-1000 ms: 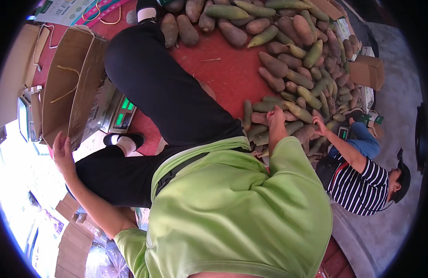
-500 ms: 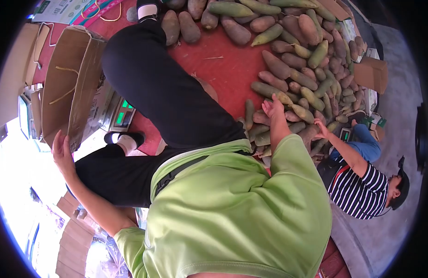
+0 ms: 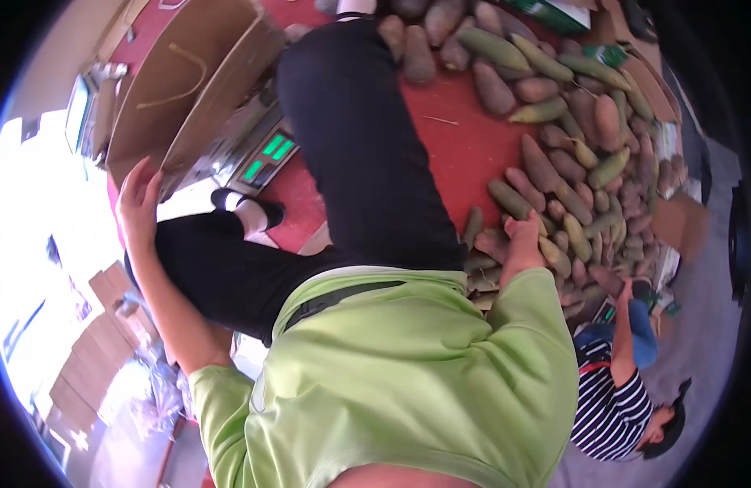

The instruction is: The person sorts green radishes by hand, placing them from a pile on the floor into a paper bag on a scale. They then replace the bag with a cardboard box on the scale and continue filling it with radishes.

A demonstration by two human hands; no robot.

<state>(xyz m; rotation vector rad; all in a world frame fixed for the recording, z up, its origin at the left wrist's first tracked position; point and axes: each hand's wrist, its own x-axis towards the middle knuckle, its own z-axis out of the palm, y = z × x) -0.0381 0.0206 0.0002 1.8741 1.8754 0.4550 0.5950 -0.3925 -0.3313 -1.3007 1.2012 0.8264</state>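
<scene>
My left hand (image 3: 138, 203) is at the near edge of a tall open cardboard box (image 3: 180, 89) with a cord handle. Its fingers are stretched and apart, the tips right at the box's rim. On the other side, my right hand (image 3: 522, 234) reaches down to the near edge of a heap of long green and reddish radishes (image 3: 575, 199). Its bent fingers overlap the radishes, and blur hides whether they grip one.
Beside the box stands a scale (image 3: 266, 159) with a lit green display. A co-worker (image 3: 615, 390) in a striped shirt sits right of the heap, a reddish radish (image 3: 606, 280) in hand. Red flooring (image 3: 457, 134) shows between my leg and the heap. Flattened cardboard (image 3: 91, 366) lies lower left.
The view has swung, shifting the scene rightward. My right hand, palm up with spread fingers before, now bends down onto the radishes. The co-worker has lifted a reddish radish.
</scene>
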